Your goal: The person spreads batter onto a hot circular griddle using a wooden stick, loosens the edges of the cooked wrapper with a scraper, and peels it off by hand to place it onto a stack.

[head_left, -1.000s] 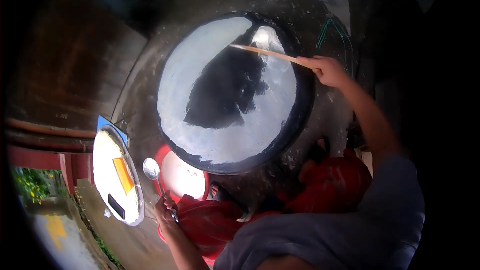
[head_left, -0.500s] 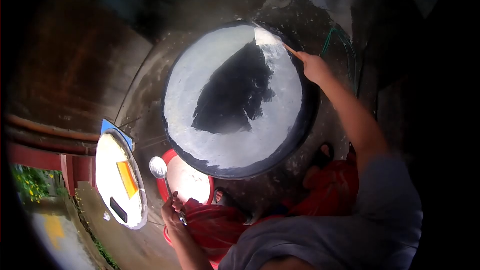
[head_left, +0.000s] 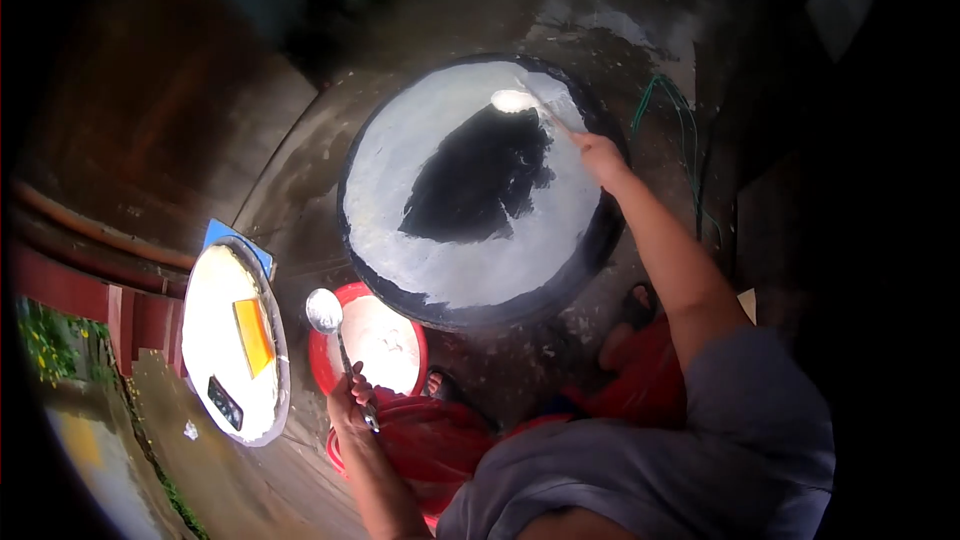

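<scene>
A large round black griddle [head_left: 455, 315] carries a thin layer of white batter [head_left: 385, 185], with a dark bare patch left of its middle. At the far right side of it, my right hand [head_left: 600, 159] is closed round the handle of a batter spreader [head_left: 550, 112], whose blade is seen edge-on. A thick white dollop of batter [head_left: 513, 101] lies beside the blade. My left hand [head_left: 350, 402], closed, grips the handle of a metal ladle [head_left: 324, 311] coated in white. Below the ladle's bowl stands a red bucket [head_left: 318, 365] of white batter.
To the left, a round tray [head_left: 279, 395] holds a white layer, a yellow-orange flat piece [head_left: 253, 337] and a dark phone-like object [head_left: 225, 403]. A blue panel [head_left: 240, 243] shows behind it. Green cord [head_left: 690, 140] lies right of the griddle.
My right hand has drawn the spreader inward from the griddle's far edge, and the dollop has shifted with it onto the bare patch's tip. My left hand still holds the ladle.
</scene>
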### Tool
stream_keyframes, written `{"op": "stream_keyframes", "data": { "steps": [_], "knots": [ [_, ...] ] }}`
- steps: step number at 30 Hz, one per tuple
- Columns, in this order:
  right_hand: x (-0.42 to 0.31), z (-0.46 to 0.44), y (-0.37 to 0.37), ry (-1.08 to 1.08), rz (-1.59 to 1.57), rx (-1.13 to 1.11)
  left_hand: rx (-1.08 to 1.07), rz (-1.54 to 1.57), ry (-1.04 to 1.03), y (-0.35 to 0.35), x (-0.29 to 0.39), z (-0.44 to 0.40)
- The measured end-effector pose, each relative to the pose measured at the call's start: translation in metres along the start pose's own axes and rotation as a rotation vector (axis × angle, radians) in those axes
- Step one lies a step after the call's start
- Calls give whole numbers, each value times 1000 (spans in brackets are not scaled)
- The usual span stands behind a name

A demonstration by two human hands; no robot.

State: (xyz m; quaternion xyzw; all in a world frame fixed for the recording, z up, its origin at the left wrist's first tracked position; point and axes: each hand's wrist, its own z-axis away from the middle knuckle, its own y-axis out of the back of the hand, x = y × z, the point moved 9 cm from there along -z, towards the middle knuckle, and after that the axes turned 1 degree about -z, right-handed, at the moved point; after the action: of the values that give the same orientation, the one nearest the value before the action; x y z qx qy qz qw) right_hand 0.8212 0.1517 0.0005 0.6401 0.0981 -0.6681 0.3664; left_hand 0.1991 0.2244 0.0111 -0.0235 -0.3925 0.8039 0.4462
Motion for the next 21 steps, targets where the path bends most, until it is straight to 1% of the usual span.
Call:
{"op": "stream_keyframes", "data": {
  "steps": [1, 2, 4, 5, 6, 8, 10, 12, 14, 18, 20, 21],
  "knots": [
    [-16, 8, -16, 157, 225, -22, 19, -7, 6, 2, -2, 1],
    [-18, 14, -24, 158, 228, -24, 40, -15, 13, 4, -3, 3],
    [-32, 37, -35, 83, 368, -138, -4, 3, 21, 1, -4, 6],
    [-44, 54, -25, 69, 441, -127, 9, -18, 8, 4, -3, 6],
    [-48, 65, -17, 71, 442, -125, 23, -40, -4, 8, 1, 6],
    [-40, 75, 36, -23, 540, 157, -2, -40, 2, 12, 2, 7],
    [9, 63, 57, 23, 436, 313, 3, -53, -8, 17, 4, 10],
    [8, 72, 20, 121, 344, 178, -6, -50, -16, 14, 6, 9],
    [-3, 81, -29, 78, 284, -45, -3, -41, -22, 18, 3, 11],
    [-52, 78, -58, 166, 285, -72, -53, -39, -5, 8, 2, 12],
    [-44, 71, -48, -27, 294, 39, -43, -85, -54, 6, 0, 17],
    [-43, 72, -51, -24, 294, 33, -40, -81, -59, 9, 2, 17]
  ]
}}
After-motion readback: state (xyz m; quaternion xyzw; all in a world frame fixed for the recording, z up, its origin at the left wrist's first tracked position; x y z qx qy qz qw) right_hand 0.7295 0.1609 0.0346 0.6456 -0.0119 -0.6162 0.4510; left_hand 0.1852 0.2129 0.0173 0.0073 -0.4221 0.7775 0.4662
